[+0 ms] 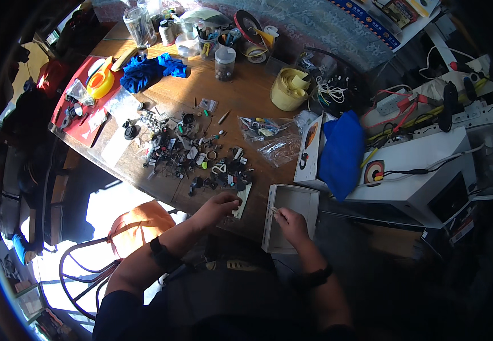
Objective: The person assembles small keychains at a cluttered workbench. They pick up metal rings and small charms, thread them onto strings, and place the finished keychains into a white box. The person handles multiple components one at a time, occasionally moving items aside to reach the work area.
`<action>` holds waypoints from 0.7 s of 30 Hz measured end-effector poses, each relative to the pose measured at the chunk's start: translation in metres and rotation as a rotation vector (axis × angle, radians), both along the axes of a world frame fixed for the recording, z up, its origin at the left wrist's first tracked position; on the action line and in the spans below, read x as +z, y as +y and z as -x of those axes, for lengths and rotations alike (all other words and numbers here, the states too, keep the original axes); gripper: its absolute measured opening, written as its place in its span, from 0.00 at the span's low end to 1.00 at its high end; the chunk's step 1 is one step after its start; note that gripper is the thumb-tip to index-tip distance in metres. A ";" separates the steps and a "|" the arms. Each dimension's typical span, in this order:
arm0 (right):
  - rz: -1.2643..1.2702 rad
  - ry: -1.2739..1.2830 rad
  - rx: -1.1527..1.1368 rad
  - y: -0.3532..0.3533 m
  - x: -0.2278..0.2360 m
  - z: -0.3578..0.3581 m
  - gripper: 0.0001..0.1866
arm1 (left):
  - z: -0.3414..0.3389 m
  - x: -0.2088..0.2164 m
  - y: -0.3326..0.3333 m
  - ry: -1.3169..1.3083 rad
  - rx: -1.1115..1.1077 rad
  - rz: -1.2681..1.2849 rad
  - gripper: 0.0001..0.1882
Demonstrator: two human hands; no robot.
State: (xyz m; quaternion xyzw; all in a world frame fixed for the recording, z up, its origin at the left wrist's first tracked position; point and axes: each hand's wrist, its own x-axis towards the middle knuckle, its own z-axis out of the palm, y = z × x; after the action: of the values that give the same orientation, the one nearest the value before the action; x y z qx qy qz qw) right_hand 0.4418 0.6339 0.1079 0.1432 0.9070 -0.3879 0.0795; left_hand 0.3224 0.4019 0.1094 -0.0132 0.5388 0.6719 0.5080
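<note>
My right hand (293, 226) is closed on a small pale piece (274, 210), too small to name, above the left wall of a shallow white open box (312, 211). My left hand (219, 209) is at the near edge of the table, its fingers curled together; whatever they hold, if anything, does not show. Just beyond it spreads a pile of small black, white and metal parts (192, 152). A thin pale strip (243, 202) lies between the left hand and the box.
Clear plastic bags (272, 139) lie right of the pile. Behind them stands a yellow roll (288, 91). A blue cloth (344, 153) hangs over white boxes at right. A lidded jar (224, 63) and blue fabric (144, 73) sit farther back. An orange-covered chair (141, 227) stands at left.
</note>
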 end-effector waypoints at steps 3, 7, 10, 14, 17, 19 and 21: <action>-0.436 -0.057 0.051 0.033 -0.016 0.003 0.07 | 0.018 -0.006 -0.019 0.016 0.118 -0.026 0.12; -0.757 -0.109 0.164 0.057 -0.043 0.013 0.05 | 0.029 -0.010 -0.046 0.074 0.240 0.058 0.09; -0.879 -0.096 0.176 0.065 -0.057 0.017 0.06 | 0.028 -0.013 -0.060 0.043 0.289 0.087 0.08; -0.989 -0.108 0.110 0.067 -0.067 0.019 0.05 | 0.023 -0.020 -0.071 0.014 0.299 0.110 0.08; -0.963 -0.126 0.003 0.064 -0.068 0.017 0.05 | 0.020 -0.023 -0.075 -0.003 0.329 0.103 0.07; -0.888 -0.128 -0.076 0.060 -0.067 0.013 0.05 | 0.021 -0.024 -0.078 0.006 0.338 0.109 0.08; -0.821 -0.036 -0.142 0.056 -0.067 0.008 0.06 | 0.023 -0.024 -0.079 0.024 0.335 0.145 0.08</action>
State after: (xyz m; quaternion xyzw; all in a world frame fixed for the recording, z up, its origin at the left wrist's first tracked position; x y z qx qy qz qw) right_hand 0.4337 0.6898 0.0408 0.2318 0.9727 0.0041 0.0047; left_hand 0.2994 0.3224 0.0850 -0.1314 0.5819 0.7068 0.3801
